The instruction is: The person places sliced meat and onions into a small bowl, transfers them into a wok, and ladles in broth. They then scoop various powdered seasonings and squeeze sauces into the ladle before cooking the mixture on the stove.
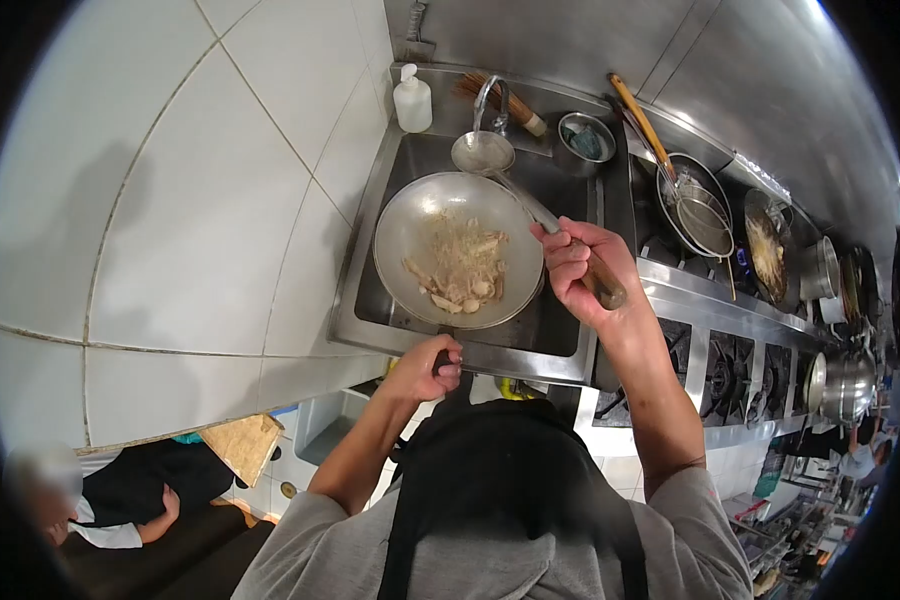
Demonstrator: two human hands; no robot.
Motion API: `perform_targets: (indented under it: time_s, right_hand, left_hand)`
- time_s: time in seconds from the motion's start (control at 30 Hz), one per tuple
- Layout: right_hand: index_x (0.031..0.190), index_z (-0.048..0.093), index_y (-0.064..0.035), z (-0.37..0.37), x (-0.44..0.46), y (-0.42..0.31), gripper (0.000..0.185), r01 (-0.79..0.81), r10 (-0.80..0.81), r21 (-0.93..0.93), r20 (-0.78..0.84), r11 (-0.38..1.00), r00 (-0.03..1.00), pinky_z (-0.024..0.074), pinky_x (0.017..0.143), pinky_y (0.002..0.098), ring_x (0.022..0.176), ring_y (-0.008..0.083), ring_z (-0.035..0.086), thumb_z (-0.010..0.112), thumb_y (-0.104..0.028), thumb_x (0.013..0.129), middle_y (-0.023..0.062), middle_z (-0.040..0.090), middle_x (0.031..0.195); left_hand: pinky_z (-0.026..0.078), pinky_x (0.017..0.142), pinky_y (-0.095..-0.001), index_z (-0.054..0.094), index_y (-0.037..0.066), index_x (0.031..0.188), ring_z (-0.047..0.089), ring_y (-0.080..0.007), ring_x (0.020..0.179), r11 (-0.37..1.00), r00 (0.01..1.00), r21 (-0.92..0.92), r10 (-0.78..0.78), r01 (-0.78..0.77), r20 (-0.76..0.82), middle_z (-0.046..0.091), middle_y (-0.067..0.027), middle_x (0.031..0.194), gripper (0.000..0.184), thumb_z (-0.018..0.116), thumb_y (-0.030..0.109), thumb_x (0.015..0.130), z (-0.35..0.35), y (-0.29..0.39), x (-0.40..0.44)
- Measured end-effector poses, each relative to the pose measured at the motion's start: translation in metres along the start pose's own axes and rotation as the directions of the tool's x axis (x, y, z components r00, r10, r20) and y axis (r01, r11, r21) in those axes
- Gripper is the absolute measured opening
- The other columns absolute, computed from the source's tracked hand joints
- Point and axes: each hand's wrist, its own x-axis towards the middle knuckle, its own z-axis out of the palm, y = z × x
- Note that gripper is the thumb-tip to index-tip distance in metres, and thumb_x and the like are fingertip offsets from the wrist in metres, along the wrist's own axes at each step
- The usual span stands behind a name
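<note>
A white bottle (pixel 412 102) stood by the tiled wall (pixel 200 200), near a straw brush (pixel 526 118). A metal bowl (pixel 573 122) held something green (pixel 584 143). On the stove (pixel 710 287), a strainer (pixel 705 222) lay over a pan (pixel 713 178); farther right stood a steel pot (pixel 850 383). A co-worker (pixel 120 537) wore a black apron (pixel 160 475).

You stand in a commercial-style kitchen.
Your wok (pixel 398 240) is over a sink (pixel 530 366) beside a row of gas burners (pixel 727 380); you face a steel wall (pixel 570 40), with tiles (pixel 200 200) and an aproned person (pixel 150 490) on your left.
</note>
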Motion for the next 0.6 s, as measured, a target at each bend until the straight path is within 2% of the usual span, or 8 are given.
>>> perform_targets:
  time_s: [0.07, 0.17, 0.27, 0.37, 0.6]
  right_hand:
    - [0.132, 0.044, 0.0045, -0.005, 0.003, 0.001, 0.034, 0.000, 0.000, 0.011, -0.004, 1.000, 1.000, 0.0486, 0.047, 0.0214, 0.055, 0.0088, 0.057, 0.053, -0.015, 0.105, 0.0027, 0.058, 0.080]
    - [0.125, 0.048, 0.0033, -0.005, 0.003, 0.004, 0.028, -0.010, 0.011, 0.032, -0.036, 0.999, 0.999, 0.0439, 0.047, 0.0200, 0.055, 0.0064, 0.054, 0.055, -0.013, 0.104, 0.0000, 0.057, 0.078]
    - [0.126, 0.048, 0.0035, -0.010, 0.003, 0.005, 0.029, -0.019, 0.020, 0.043, -0.019, 0.999, 1.000, 0.0433, 0.048, 0.0197, 0.056, 0.0062, 0.054, 0.054, -0.014, 0.104, -0.0001, 0.056, 0.080]
    - [0.126, 0.048, 0.0033, -0.014, 0.000, 0.006, 0.028, -0.017, 0.018, 0.043, -0.017, 0.999, 1.000, 0.0431, 0.049, 0.0196, 0.057, 0.0060, 0.054, 0.054, -0.014, 0.104, -0.0001, 0.056, 0.081]
    - [0.128, 0.047, 0.0049, -0.022, 0.003, 0.005, 0.031, -0.027, 0.027, 0.073, 0.003, 0.997, 1.000, 0.0456, 0.049, 0.0206, 0.057, 0.0074, 0.055, 0.053, -0.014, 0.105, 0.0011, 0.056, 0.081]
  left_hand:
    - [0.031, 0.044, -0.0239, 0.055, 0.009, 0.082, 0.041, -0.0088, 0.050, 1.000, 0.999, 0.001, 0.025, -0.025, -0.022, 0.053, 0.0023, 0.069, 0.008, 0.061, 0.011, 0.087, 0.010, 0.000, -0.003]
    - [0.032, 0.044, -0.0237, 0.054, 0.009, 0.081, 0.042, -0.0088, 0.050, 0.999, 1.000, 0.022, 0.027, -0.027, 0.002, 0.053, 0.0024, 0.069, 0.010, 0.061, 0.012, 0.088, 0.009, 0.002, 0.000]
    - [0.033, 0.043, -0.0237, 0.055, 0.009, 0.080, 0.043, -0.0089, 0.049, 1.000, 1.000, 0.025, 0.006, -0.006, 0.008, 0.053, 0.0025, 0.069, 0.011, 0.061, 0.012, 0.088, 0.002, 0.003, 0.007]
    - [0.033, 0.043, -0.0238, 0.055, 0.009, 0.079, 0.044, -0.0093, 0.048, 1.000, 0.998, -0.001, -0.027, 0.027, 0.053, 0.054, 0.0023, 0.067, 0.011, 0.061, 0.012, 0.088, -0.003, 0.006, 0.010]
    - [0.033, 0.043, -0.0242, 0.055, 0.009, 0.078, 0.044, -0.0097, 0.047, 0.999, 0.999, -0.005, -0.038, 0.038, 0.010, 0.055, 0.0021, 0.066, 0.011, 0.061, 0.011, 0.087, -0.004, 0.011, 0.012]
